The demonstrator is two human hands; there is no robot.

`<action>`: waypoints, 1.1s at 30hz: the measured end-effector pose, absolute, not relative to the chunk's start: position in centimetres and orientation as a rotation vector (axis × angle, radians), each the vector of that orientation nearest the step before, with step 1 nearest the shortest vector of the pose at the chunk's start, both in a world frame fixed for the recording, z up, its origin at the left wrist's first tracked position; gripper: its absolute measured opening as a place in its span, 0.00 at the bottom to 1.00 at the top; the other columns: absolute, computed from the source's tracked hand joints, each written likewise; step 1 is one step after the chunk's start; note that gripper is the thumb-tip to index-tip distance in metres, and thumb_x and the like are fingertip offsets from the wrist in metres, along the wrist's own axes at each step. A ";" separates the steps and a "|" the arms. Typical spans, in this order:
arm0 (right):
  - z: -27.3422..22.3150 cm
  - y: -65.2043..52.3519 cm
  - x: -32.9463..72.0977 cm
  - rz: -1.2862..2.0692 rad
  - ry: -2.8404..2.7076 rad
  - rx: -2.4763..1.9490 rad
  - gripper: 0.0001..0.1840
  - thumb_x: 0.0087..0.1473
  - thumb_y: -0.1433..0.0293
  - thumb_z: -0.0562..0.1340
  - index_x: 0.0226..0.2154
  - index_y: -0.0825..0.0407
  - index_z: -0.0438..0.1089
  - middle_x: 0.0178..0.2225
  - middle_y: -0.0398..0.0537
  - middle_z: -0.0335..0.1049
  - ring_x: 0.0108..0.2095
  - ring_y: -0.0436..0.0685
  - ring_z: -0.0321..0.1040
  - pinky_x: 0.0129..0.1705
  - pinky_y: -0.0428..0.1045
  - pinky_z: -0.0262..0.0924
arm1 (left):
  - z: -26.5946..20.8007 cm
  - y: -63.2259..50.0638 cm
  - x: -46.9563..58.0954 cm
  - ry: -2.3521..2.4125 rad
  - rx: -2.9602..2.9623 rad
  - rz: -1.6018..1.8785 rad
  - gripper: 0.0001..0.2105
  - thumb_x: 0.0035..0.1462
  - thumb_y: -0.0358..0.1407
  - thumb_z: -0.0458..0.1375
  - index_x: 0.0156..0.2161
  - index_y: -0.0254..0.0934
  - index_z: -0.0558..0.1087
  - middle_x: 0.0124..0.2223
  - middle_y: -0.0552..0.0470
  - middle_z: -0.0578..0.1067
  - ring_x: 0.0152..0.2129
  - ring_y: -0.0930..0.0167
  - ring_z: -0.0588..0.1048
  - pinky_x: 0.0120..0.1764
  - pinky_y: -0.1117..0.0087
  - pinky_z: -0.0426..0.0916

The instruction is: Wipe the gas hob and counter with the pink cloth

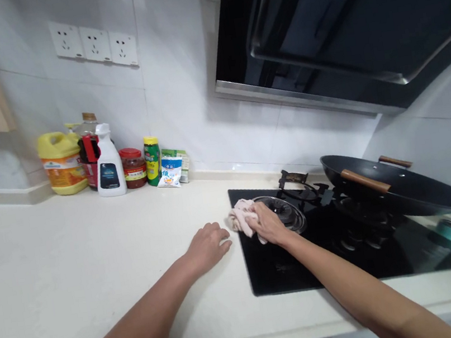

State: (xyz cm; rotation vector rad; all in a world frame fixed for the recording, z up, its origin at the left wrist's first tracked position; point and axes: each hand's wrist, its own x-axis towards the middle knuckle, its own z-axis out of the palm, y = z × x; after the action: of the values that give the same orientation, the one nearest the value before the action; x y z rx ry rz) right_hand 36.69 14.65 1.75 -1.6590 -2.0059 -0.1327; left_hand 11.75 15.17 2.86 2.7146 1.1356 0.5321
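My right hand [268, 223] is closed around a pale pinkish cloth [242, 217], which lies bunched at the left edge of the black glass gas stove [275, 274]. Part of the cloth hangs over onto the counter side. Just right of the fingers is the round left burner [289, 213], bare of its pan support. My left hand [208, 246] rests on the pale countertop [96, 267], left of the stove, with nothing in it; its fingers are loosely bent, thumb apart from them.
A black wok [405, 181] with wooden handles sits on the stove's right side. The detached pan support [295, 181] lies behind the left burner. Along the wall stand a white spray bottle [109, 166], a yellow jug [61, 165], a red-lidded jar [134, 168] and packets. A range hood [314, 26] overhangs.
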 end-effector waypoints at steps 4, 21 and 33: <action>1.7 10.8 40.0 -0.079 -2.129 -1.567 0.14 0.66 0.59 0.51 0.42 0.48 0.66 0.45 0.47 0.70 0.47 0.58 0.66 0.54 0.57 0.56 | 2.6 15.2 11.5 1.103 2.692 0.555 0.13 0.64 0.38 0.53 0.46 0.39 0.78 0.46 0.45 0.76 0.47 0.60 0.72 0.50 0.60 0.67; 4.1 7.5 50.8 -0.117 -2.163 -2.016 0.15 0.62 0.61 0.54 0.39 0.43 0.76 0.52 0.47 0.74 0.60 0.64 0.61 0.62 0.66 0.44 | 3.0 14.9 11.4 1.045 2.752 0.491 0.14 0.64 0.39 0.52 0.46 0.39 0.78 0.47 0.44 0.75 0.46 0.60 0.71 0.48 0.60 0.66; 2.0 8.0 49.2 -0.255 -1.936 -2.101 0.12 0.55 0.62 0.61 0.37 0.42 0.81 0.54 0.51 0.65 0.57 0.65 0.60 0.57 0.60 0.57 | 3.0 15.0 11.5 1.029 2.712 0.514 0.14 0.62 0.39 0.53 0.46 0.39 0.78 0.47 0.43 0.74 0.47 0.59 0.71 0.49 0.59 0.65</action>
State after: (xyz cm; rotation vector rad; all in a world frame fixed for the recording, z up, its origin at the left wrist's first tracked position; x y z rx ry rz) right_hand 49.17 8.04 1.98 -2.1007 -1.9361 -0.2550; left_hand 11.47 14.98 2.96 2.7122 1.0289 0.5140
